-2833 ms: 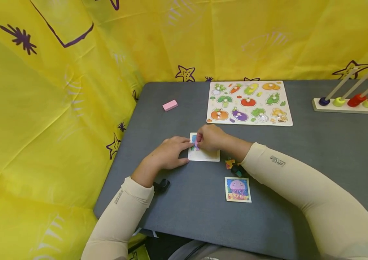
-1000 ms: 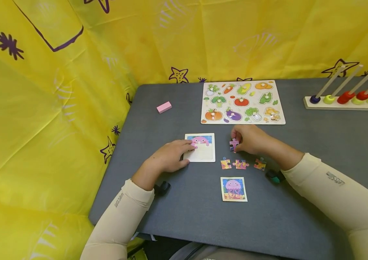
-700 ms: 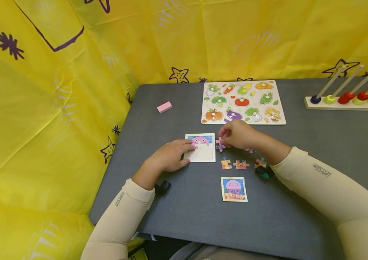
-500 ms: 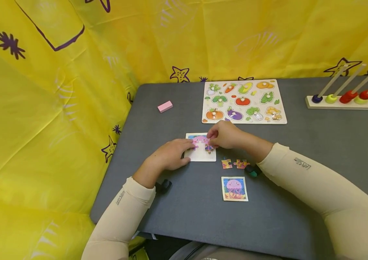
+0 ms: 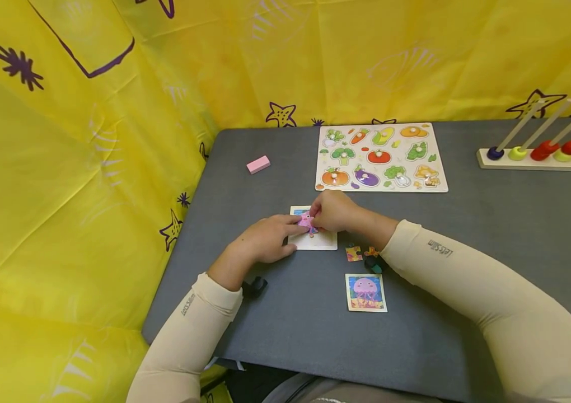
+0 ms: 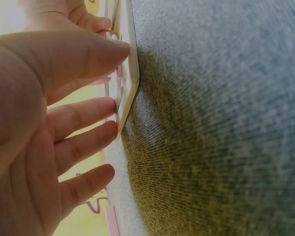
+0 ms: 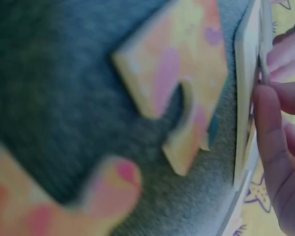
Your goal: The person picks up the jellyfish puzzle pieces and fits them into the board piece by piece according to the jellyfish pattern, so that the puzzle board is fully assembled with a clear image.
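Note:
In the head view a small jigsaw tray (image 5: pixel 323 243) with a pale frame lies on the grey table, its upper part filled with a pink jellyfish picture. My left hand (image 5: pixel 264 239) rests on the tray's left side, fingers mostly straight, as the left wrist view also shows. With thumb and fingertips my right hand (image 5: pixel 335 211) pinches a jigsaw piece (image 5: pixel 312 230) over the tray's middle; the fingers partly hide it. Loose orange-yellow jigsaw pieces (image 5: pixel 353 254) lie under the right wrist, some hidden; one loose piece (image 7: pixel 187 64) appears large in the right wrist view.
A jellyfish picture card (image 5: pixel 366 292) lies nearer the body. Behind the tray is a vegetable peg board (image 5: pixel 381 158). A bead stacker (image 5: pixel 539 159) with upright rods stands at the far right, and a pink block (image 5: pixel 258 164) at the back left. Yellow cloth hangs behind.
My right hand first left the tray, picked up a purple-pink jigsaw piece on the right, then carried it left over the tray. The left hand has stayed on the tray's left side.

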A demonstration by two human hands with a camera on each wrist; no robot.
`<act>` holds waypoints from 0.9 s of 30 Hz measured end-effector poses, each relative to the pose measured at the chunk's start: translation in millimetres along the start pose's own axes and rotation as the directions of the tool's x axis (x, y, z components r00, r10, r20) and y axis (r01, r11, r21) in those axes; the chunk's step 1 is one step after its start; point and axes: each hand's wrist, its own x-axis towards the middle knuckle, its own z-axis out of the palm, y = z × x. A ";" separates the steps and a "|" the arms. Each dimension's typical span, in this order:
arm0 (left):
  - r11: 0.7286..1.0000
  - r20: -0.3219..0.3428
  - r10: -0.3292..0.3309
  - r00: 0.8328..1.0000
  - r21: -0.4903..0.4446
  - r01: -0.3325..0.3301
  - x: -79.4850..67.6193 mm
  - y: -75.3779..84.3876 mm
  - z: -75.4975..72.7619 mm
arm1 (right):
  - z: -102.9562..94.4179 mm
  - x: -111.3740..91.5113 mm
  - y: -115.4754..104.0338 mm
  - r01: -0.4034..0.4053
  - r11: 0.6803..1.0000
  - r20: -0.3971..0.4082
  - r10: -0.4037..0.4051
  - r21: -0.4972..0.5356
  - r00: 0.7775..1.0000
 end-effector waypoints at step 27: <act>0.999 -0.041 -0.011 0.999 0.051 0.013 4.2 10.8 2.2 | -35.6 -45.6 43.5 0.037 0.974 -0.100 -0.060 -0.223 0.993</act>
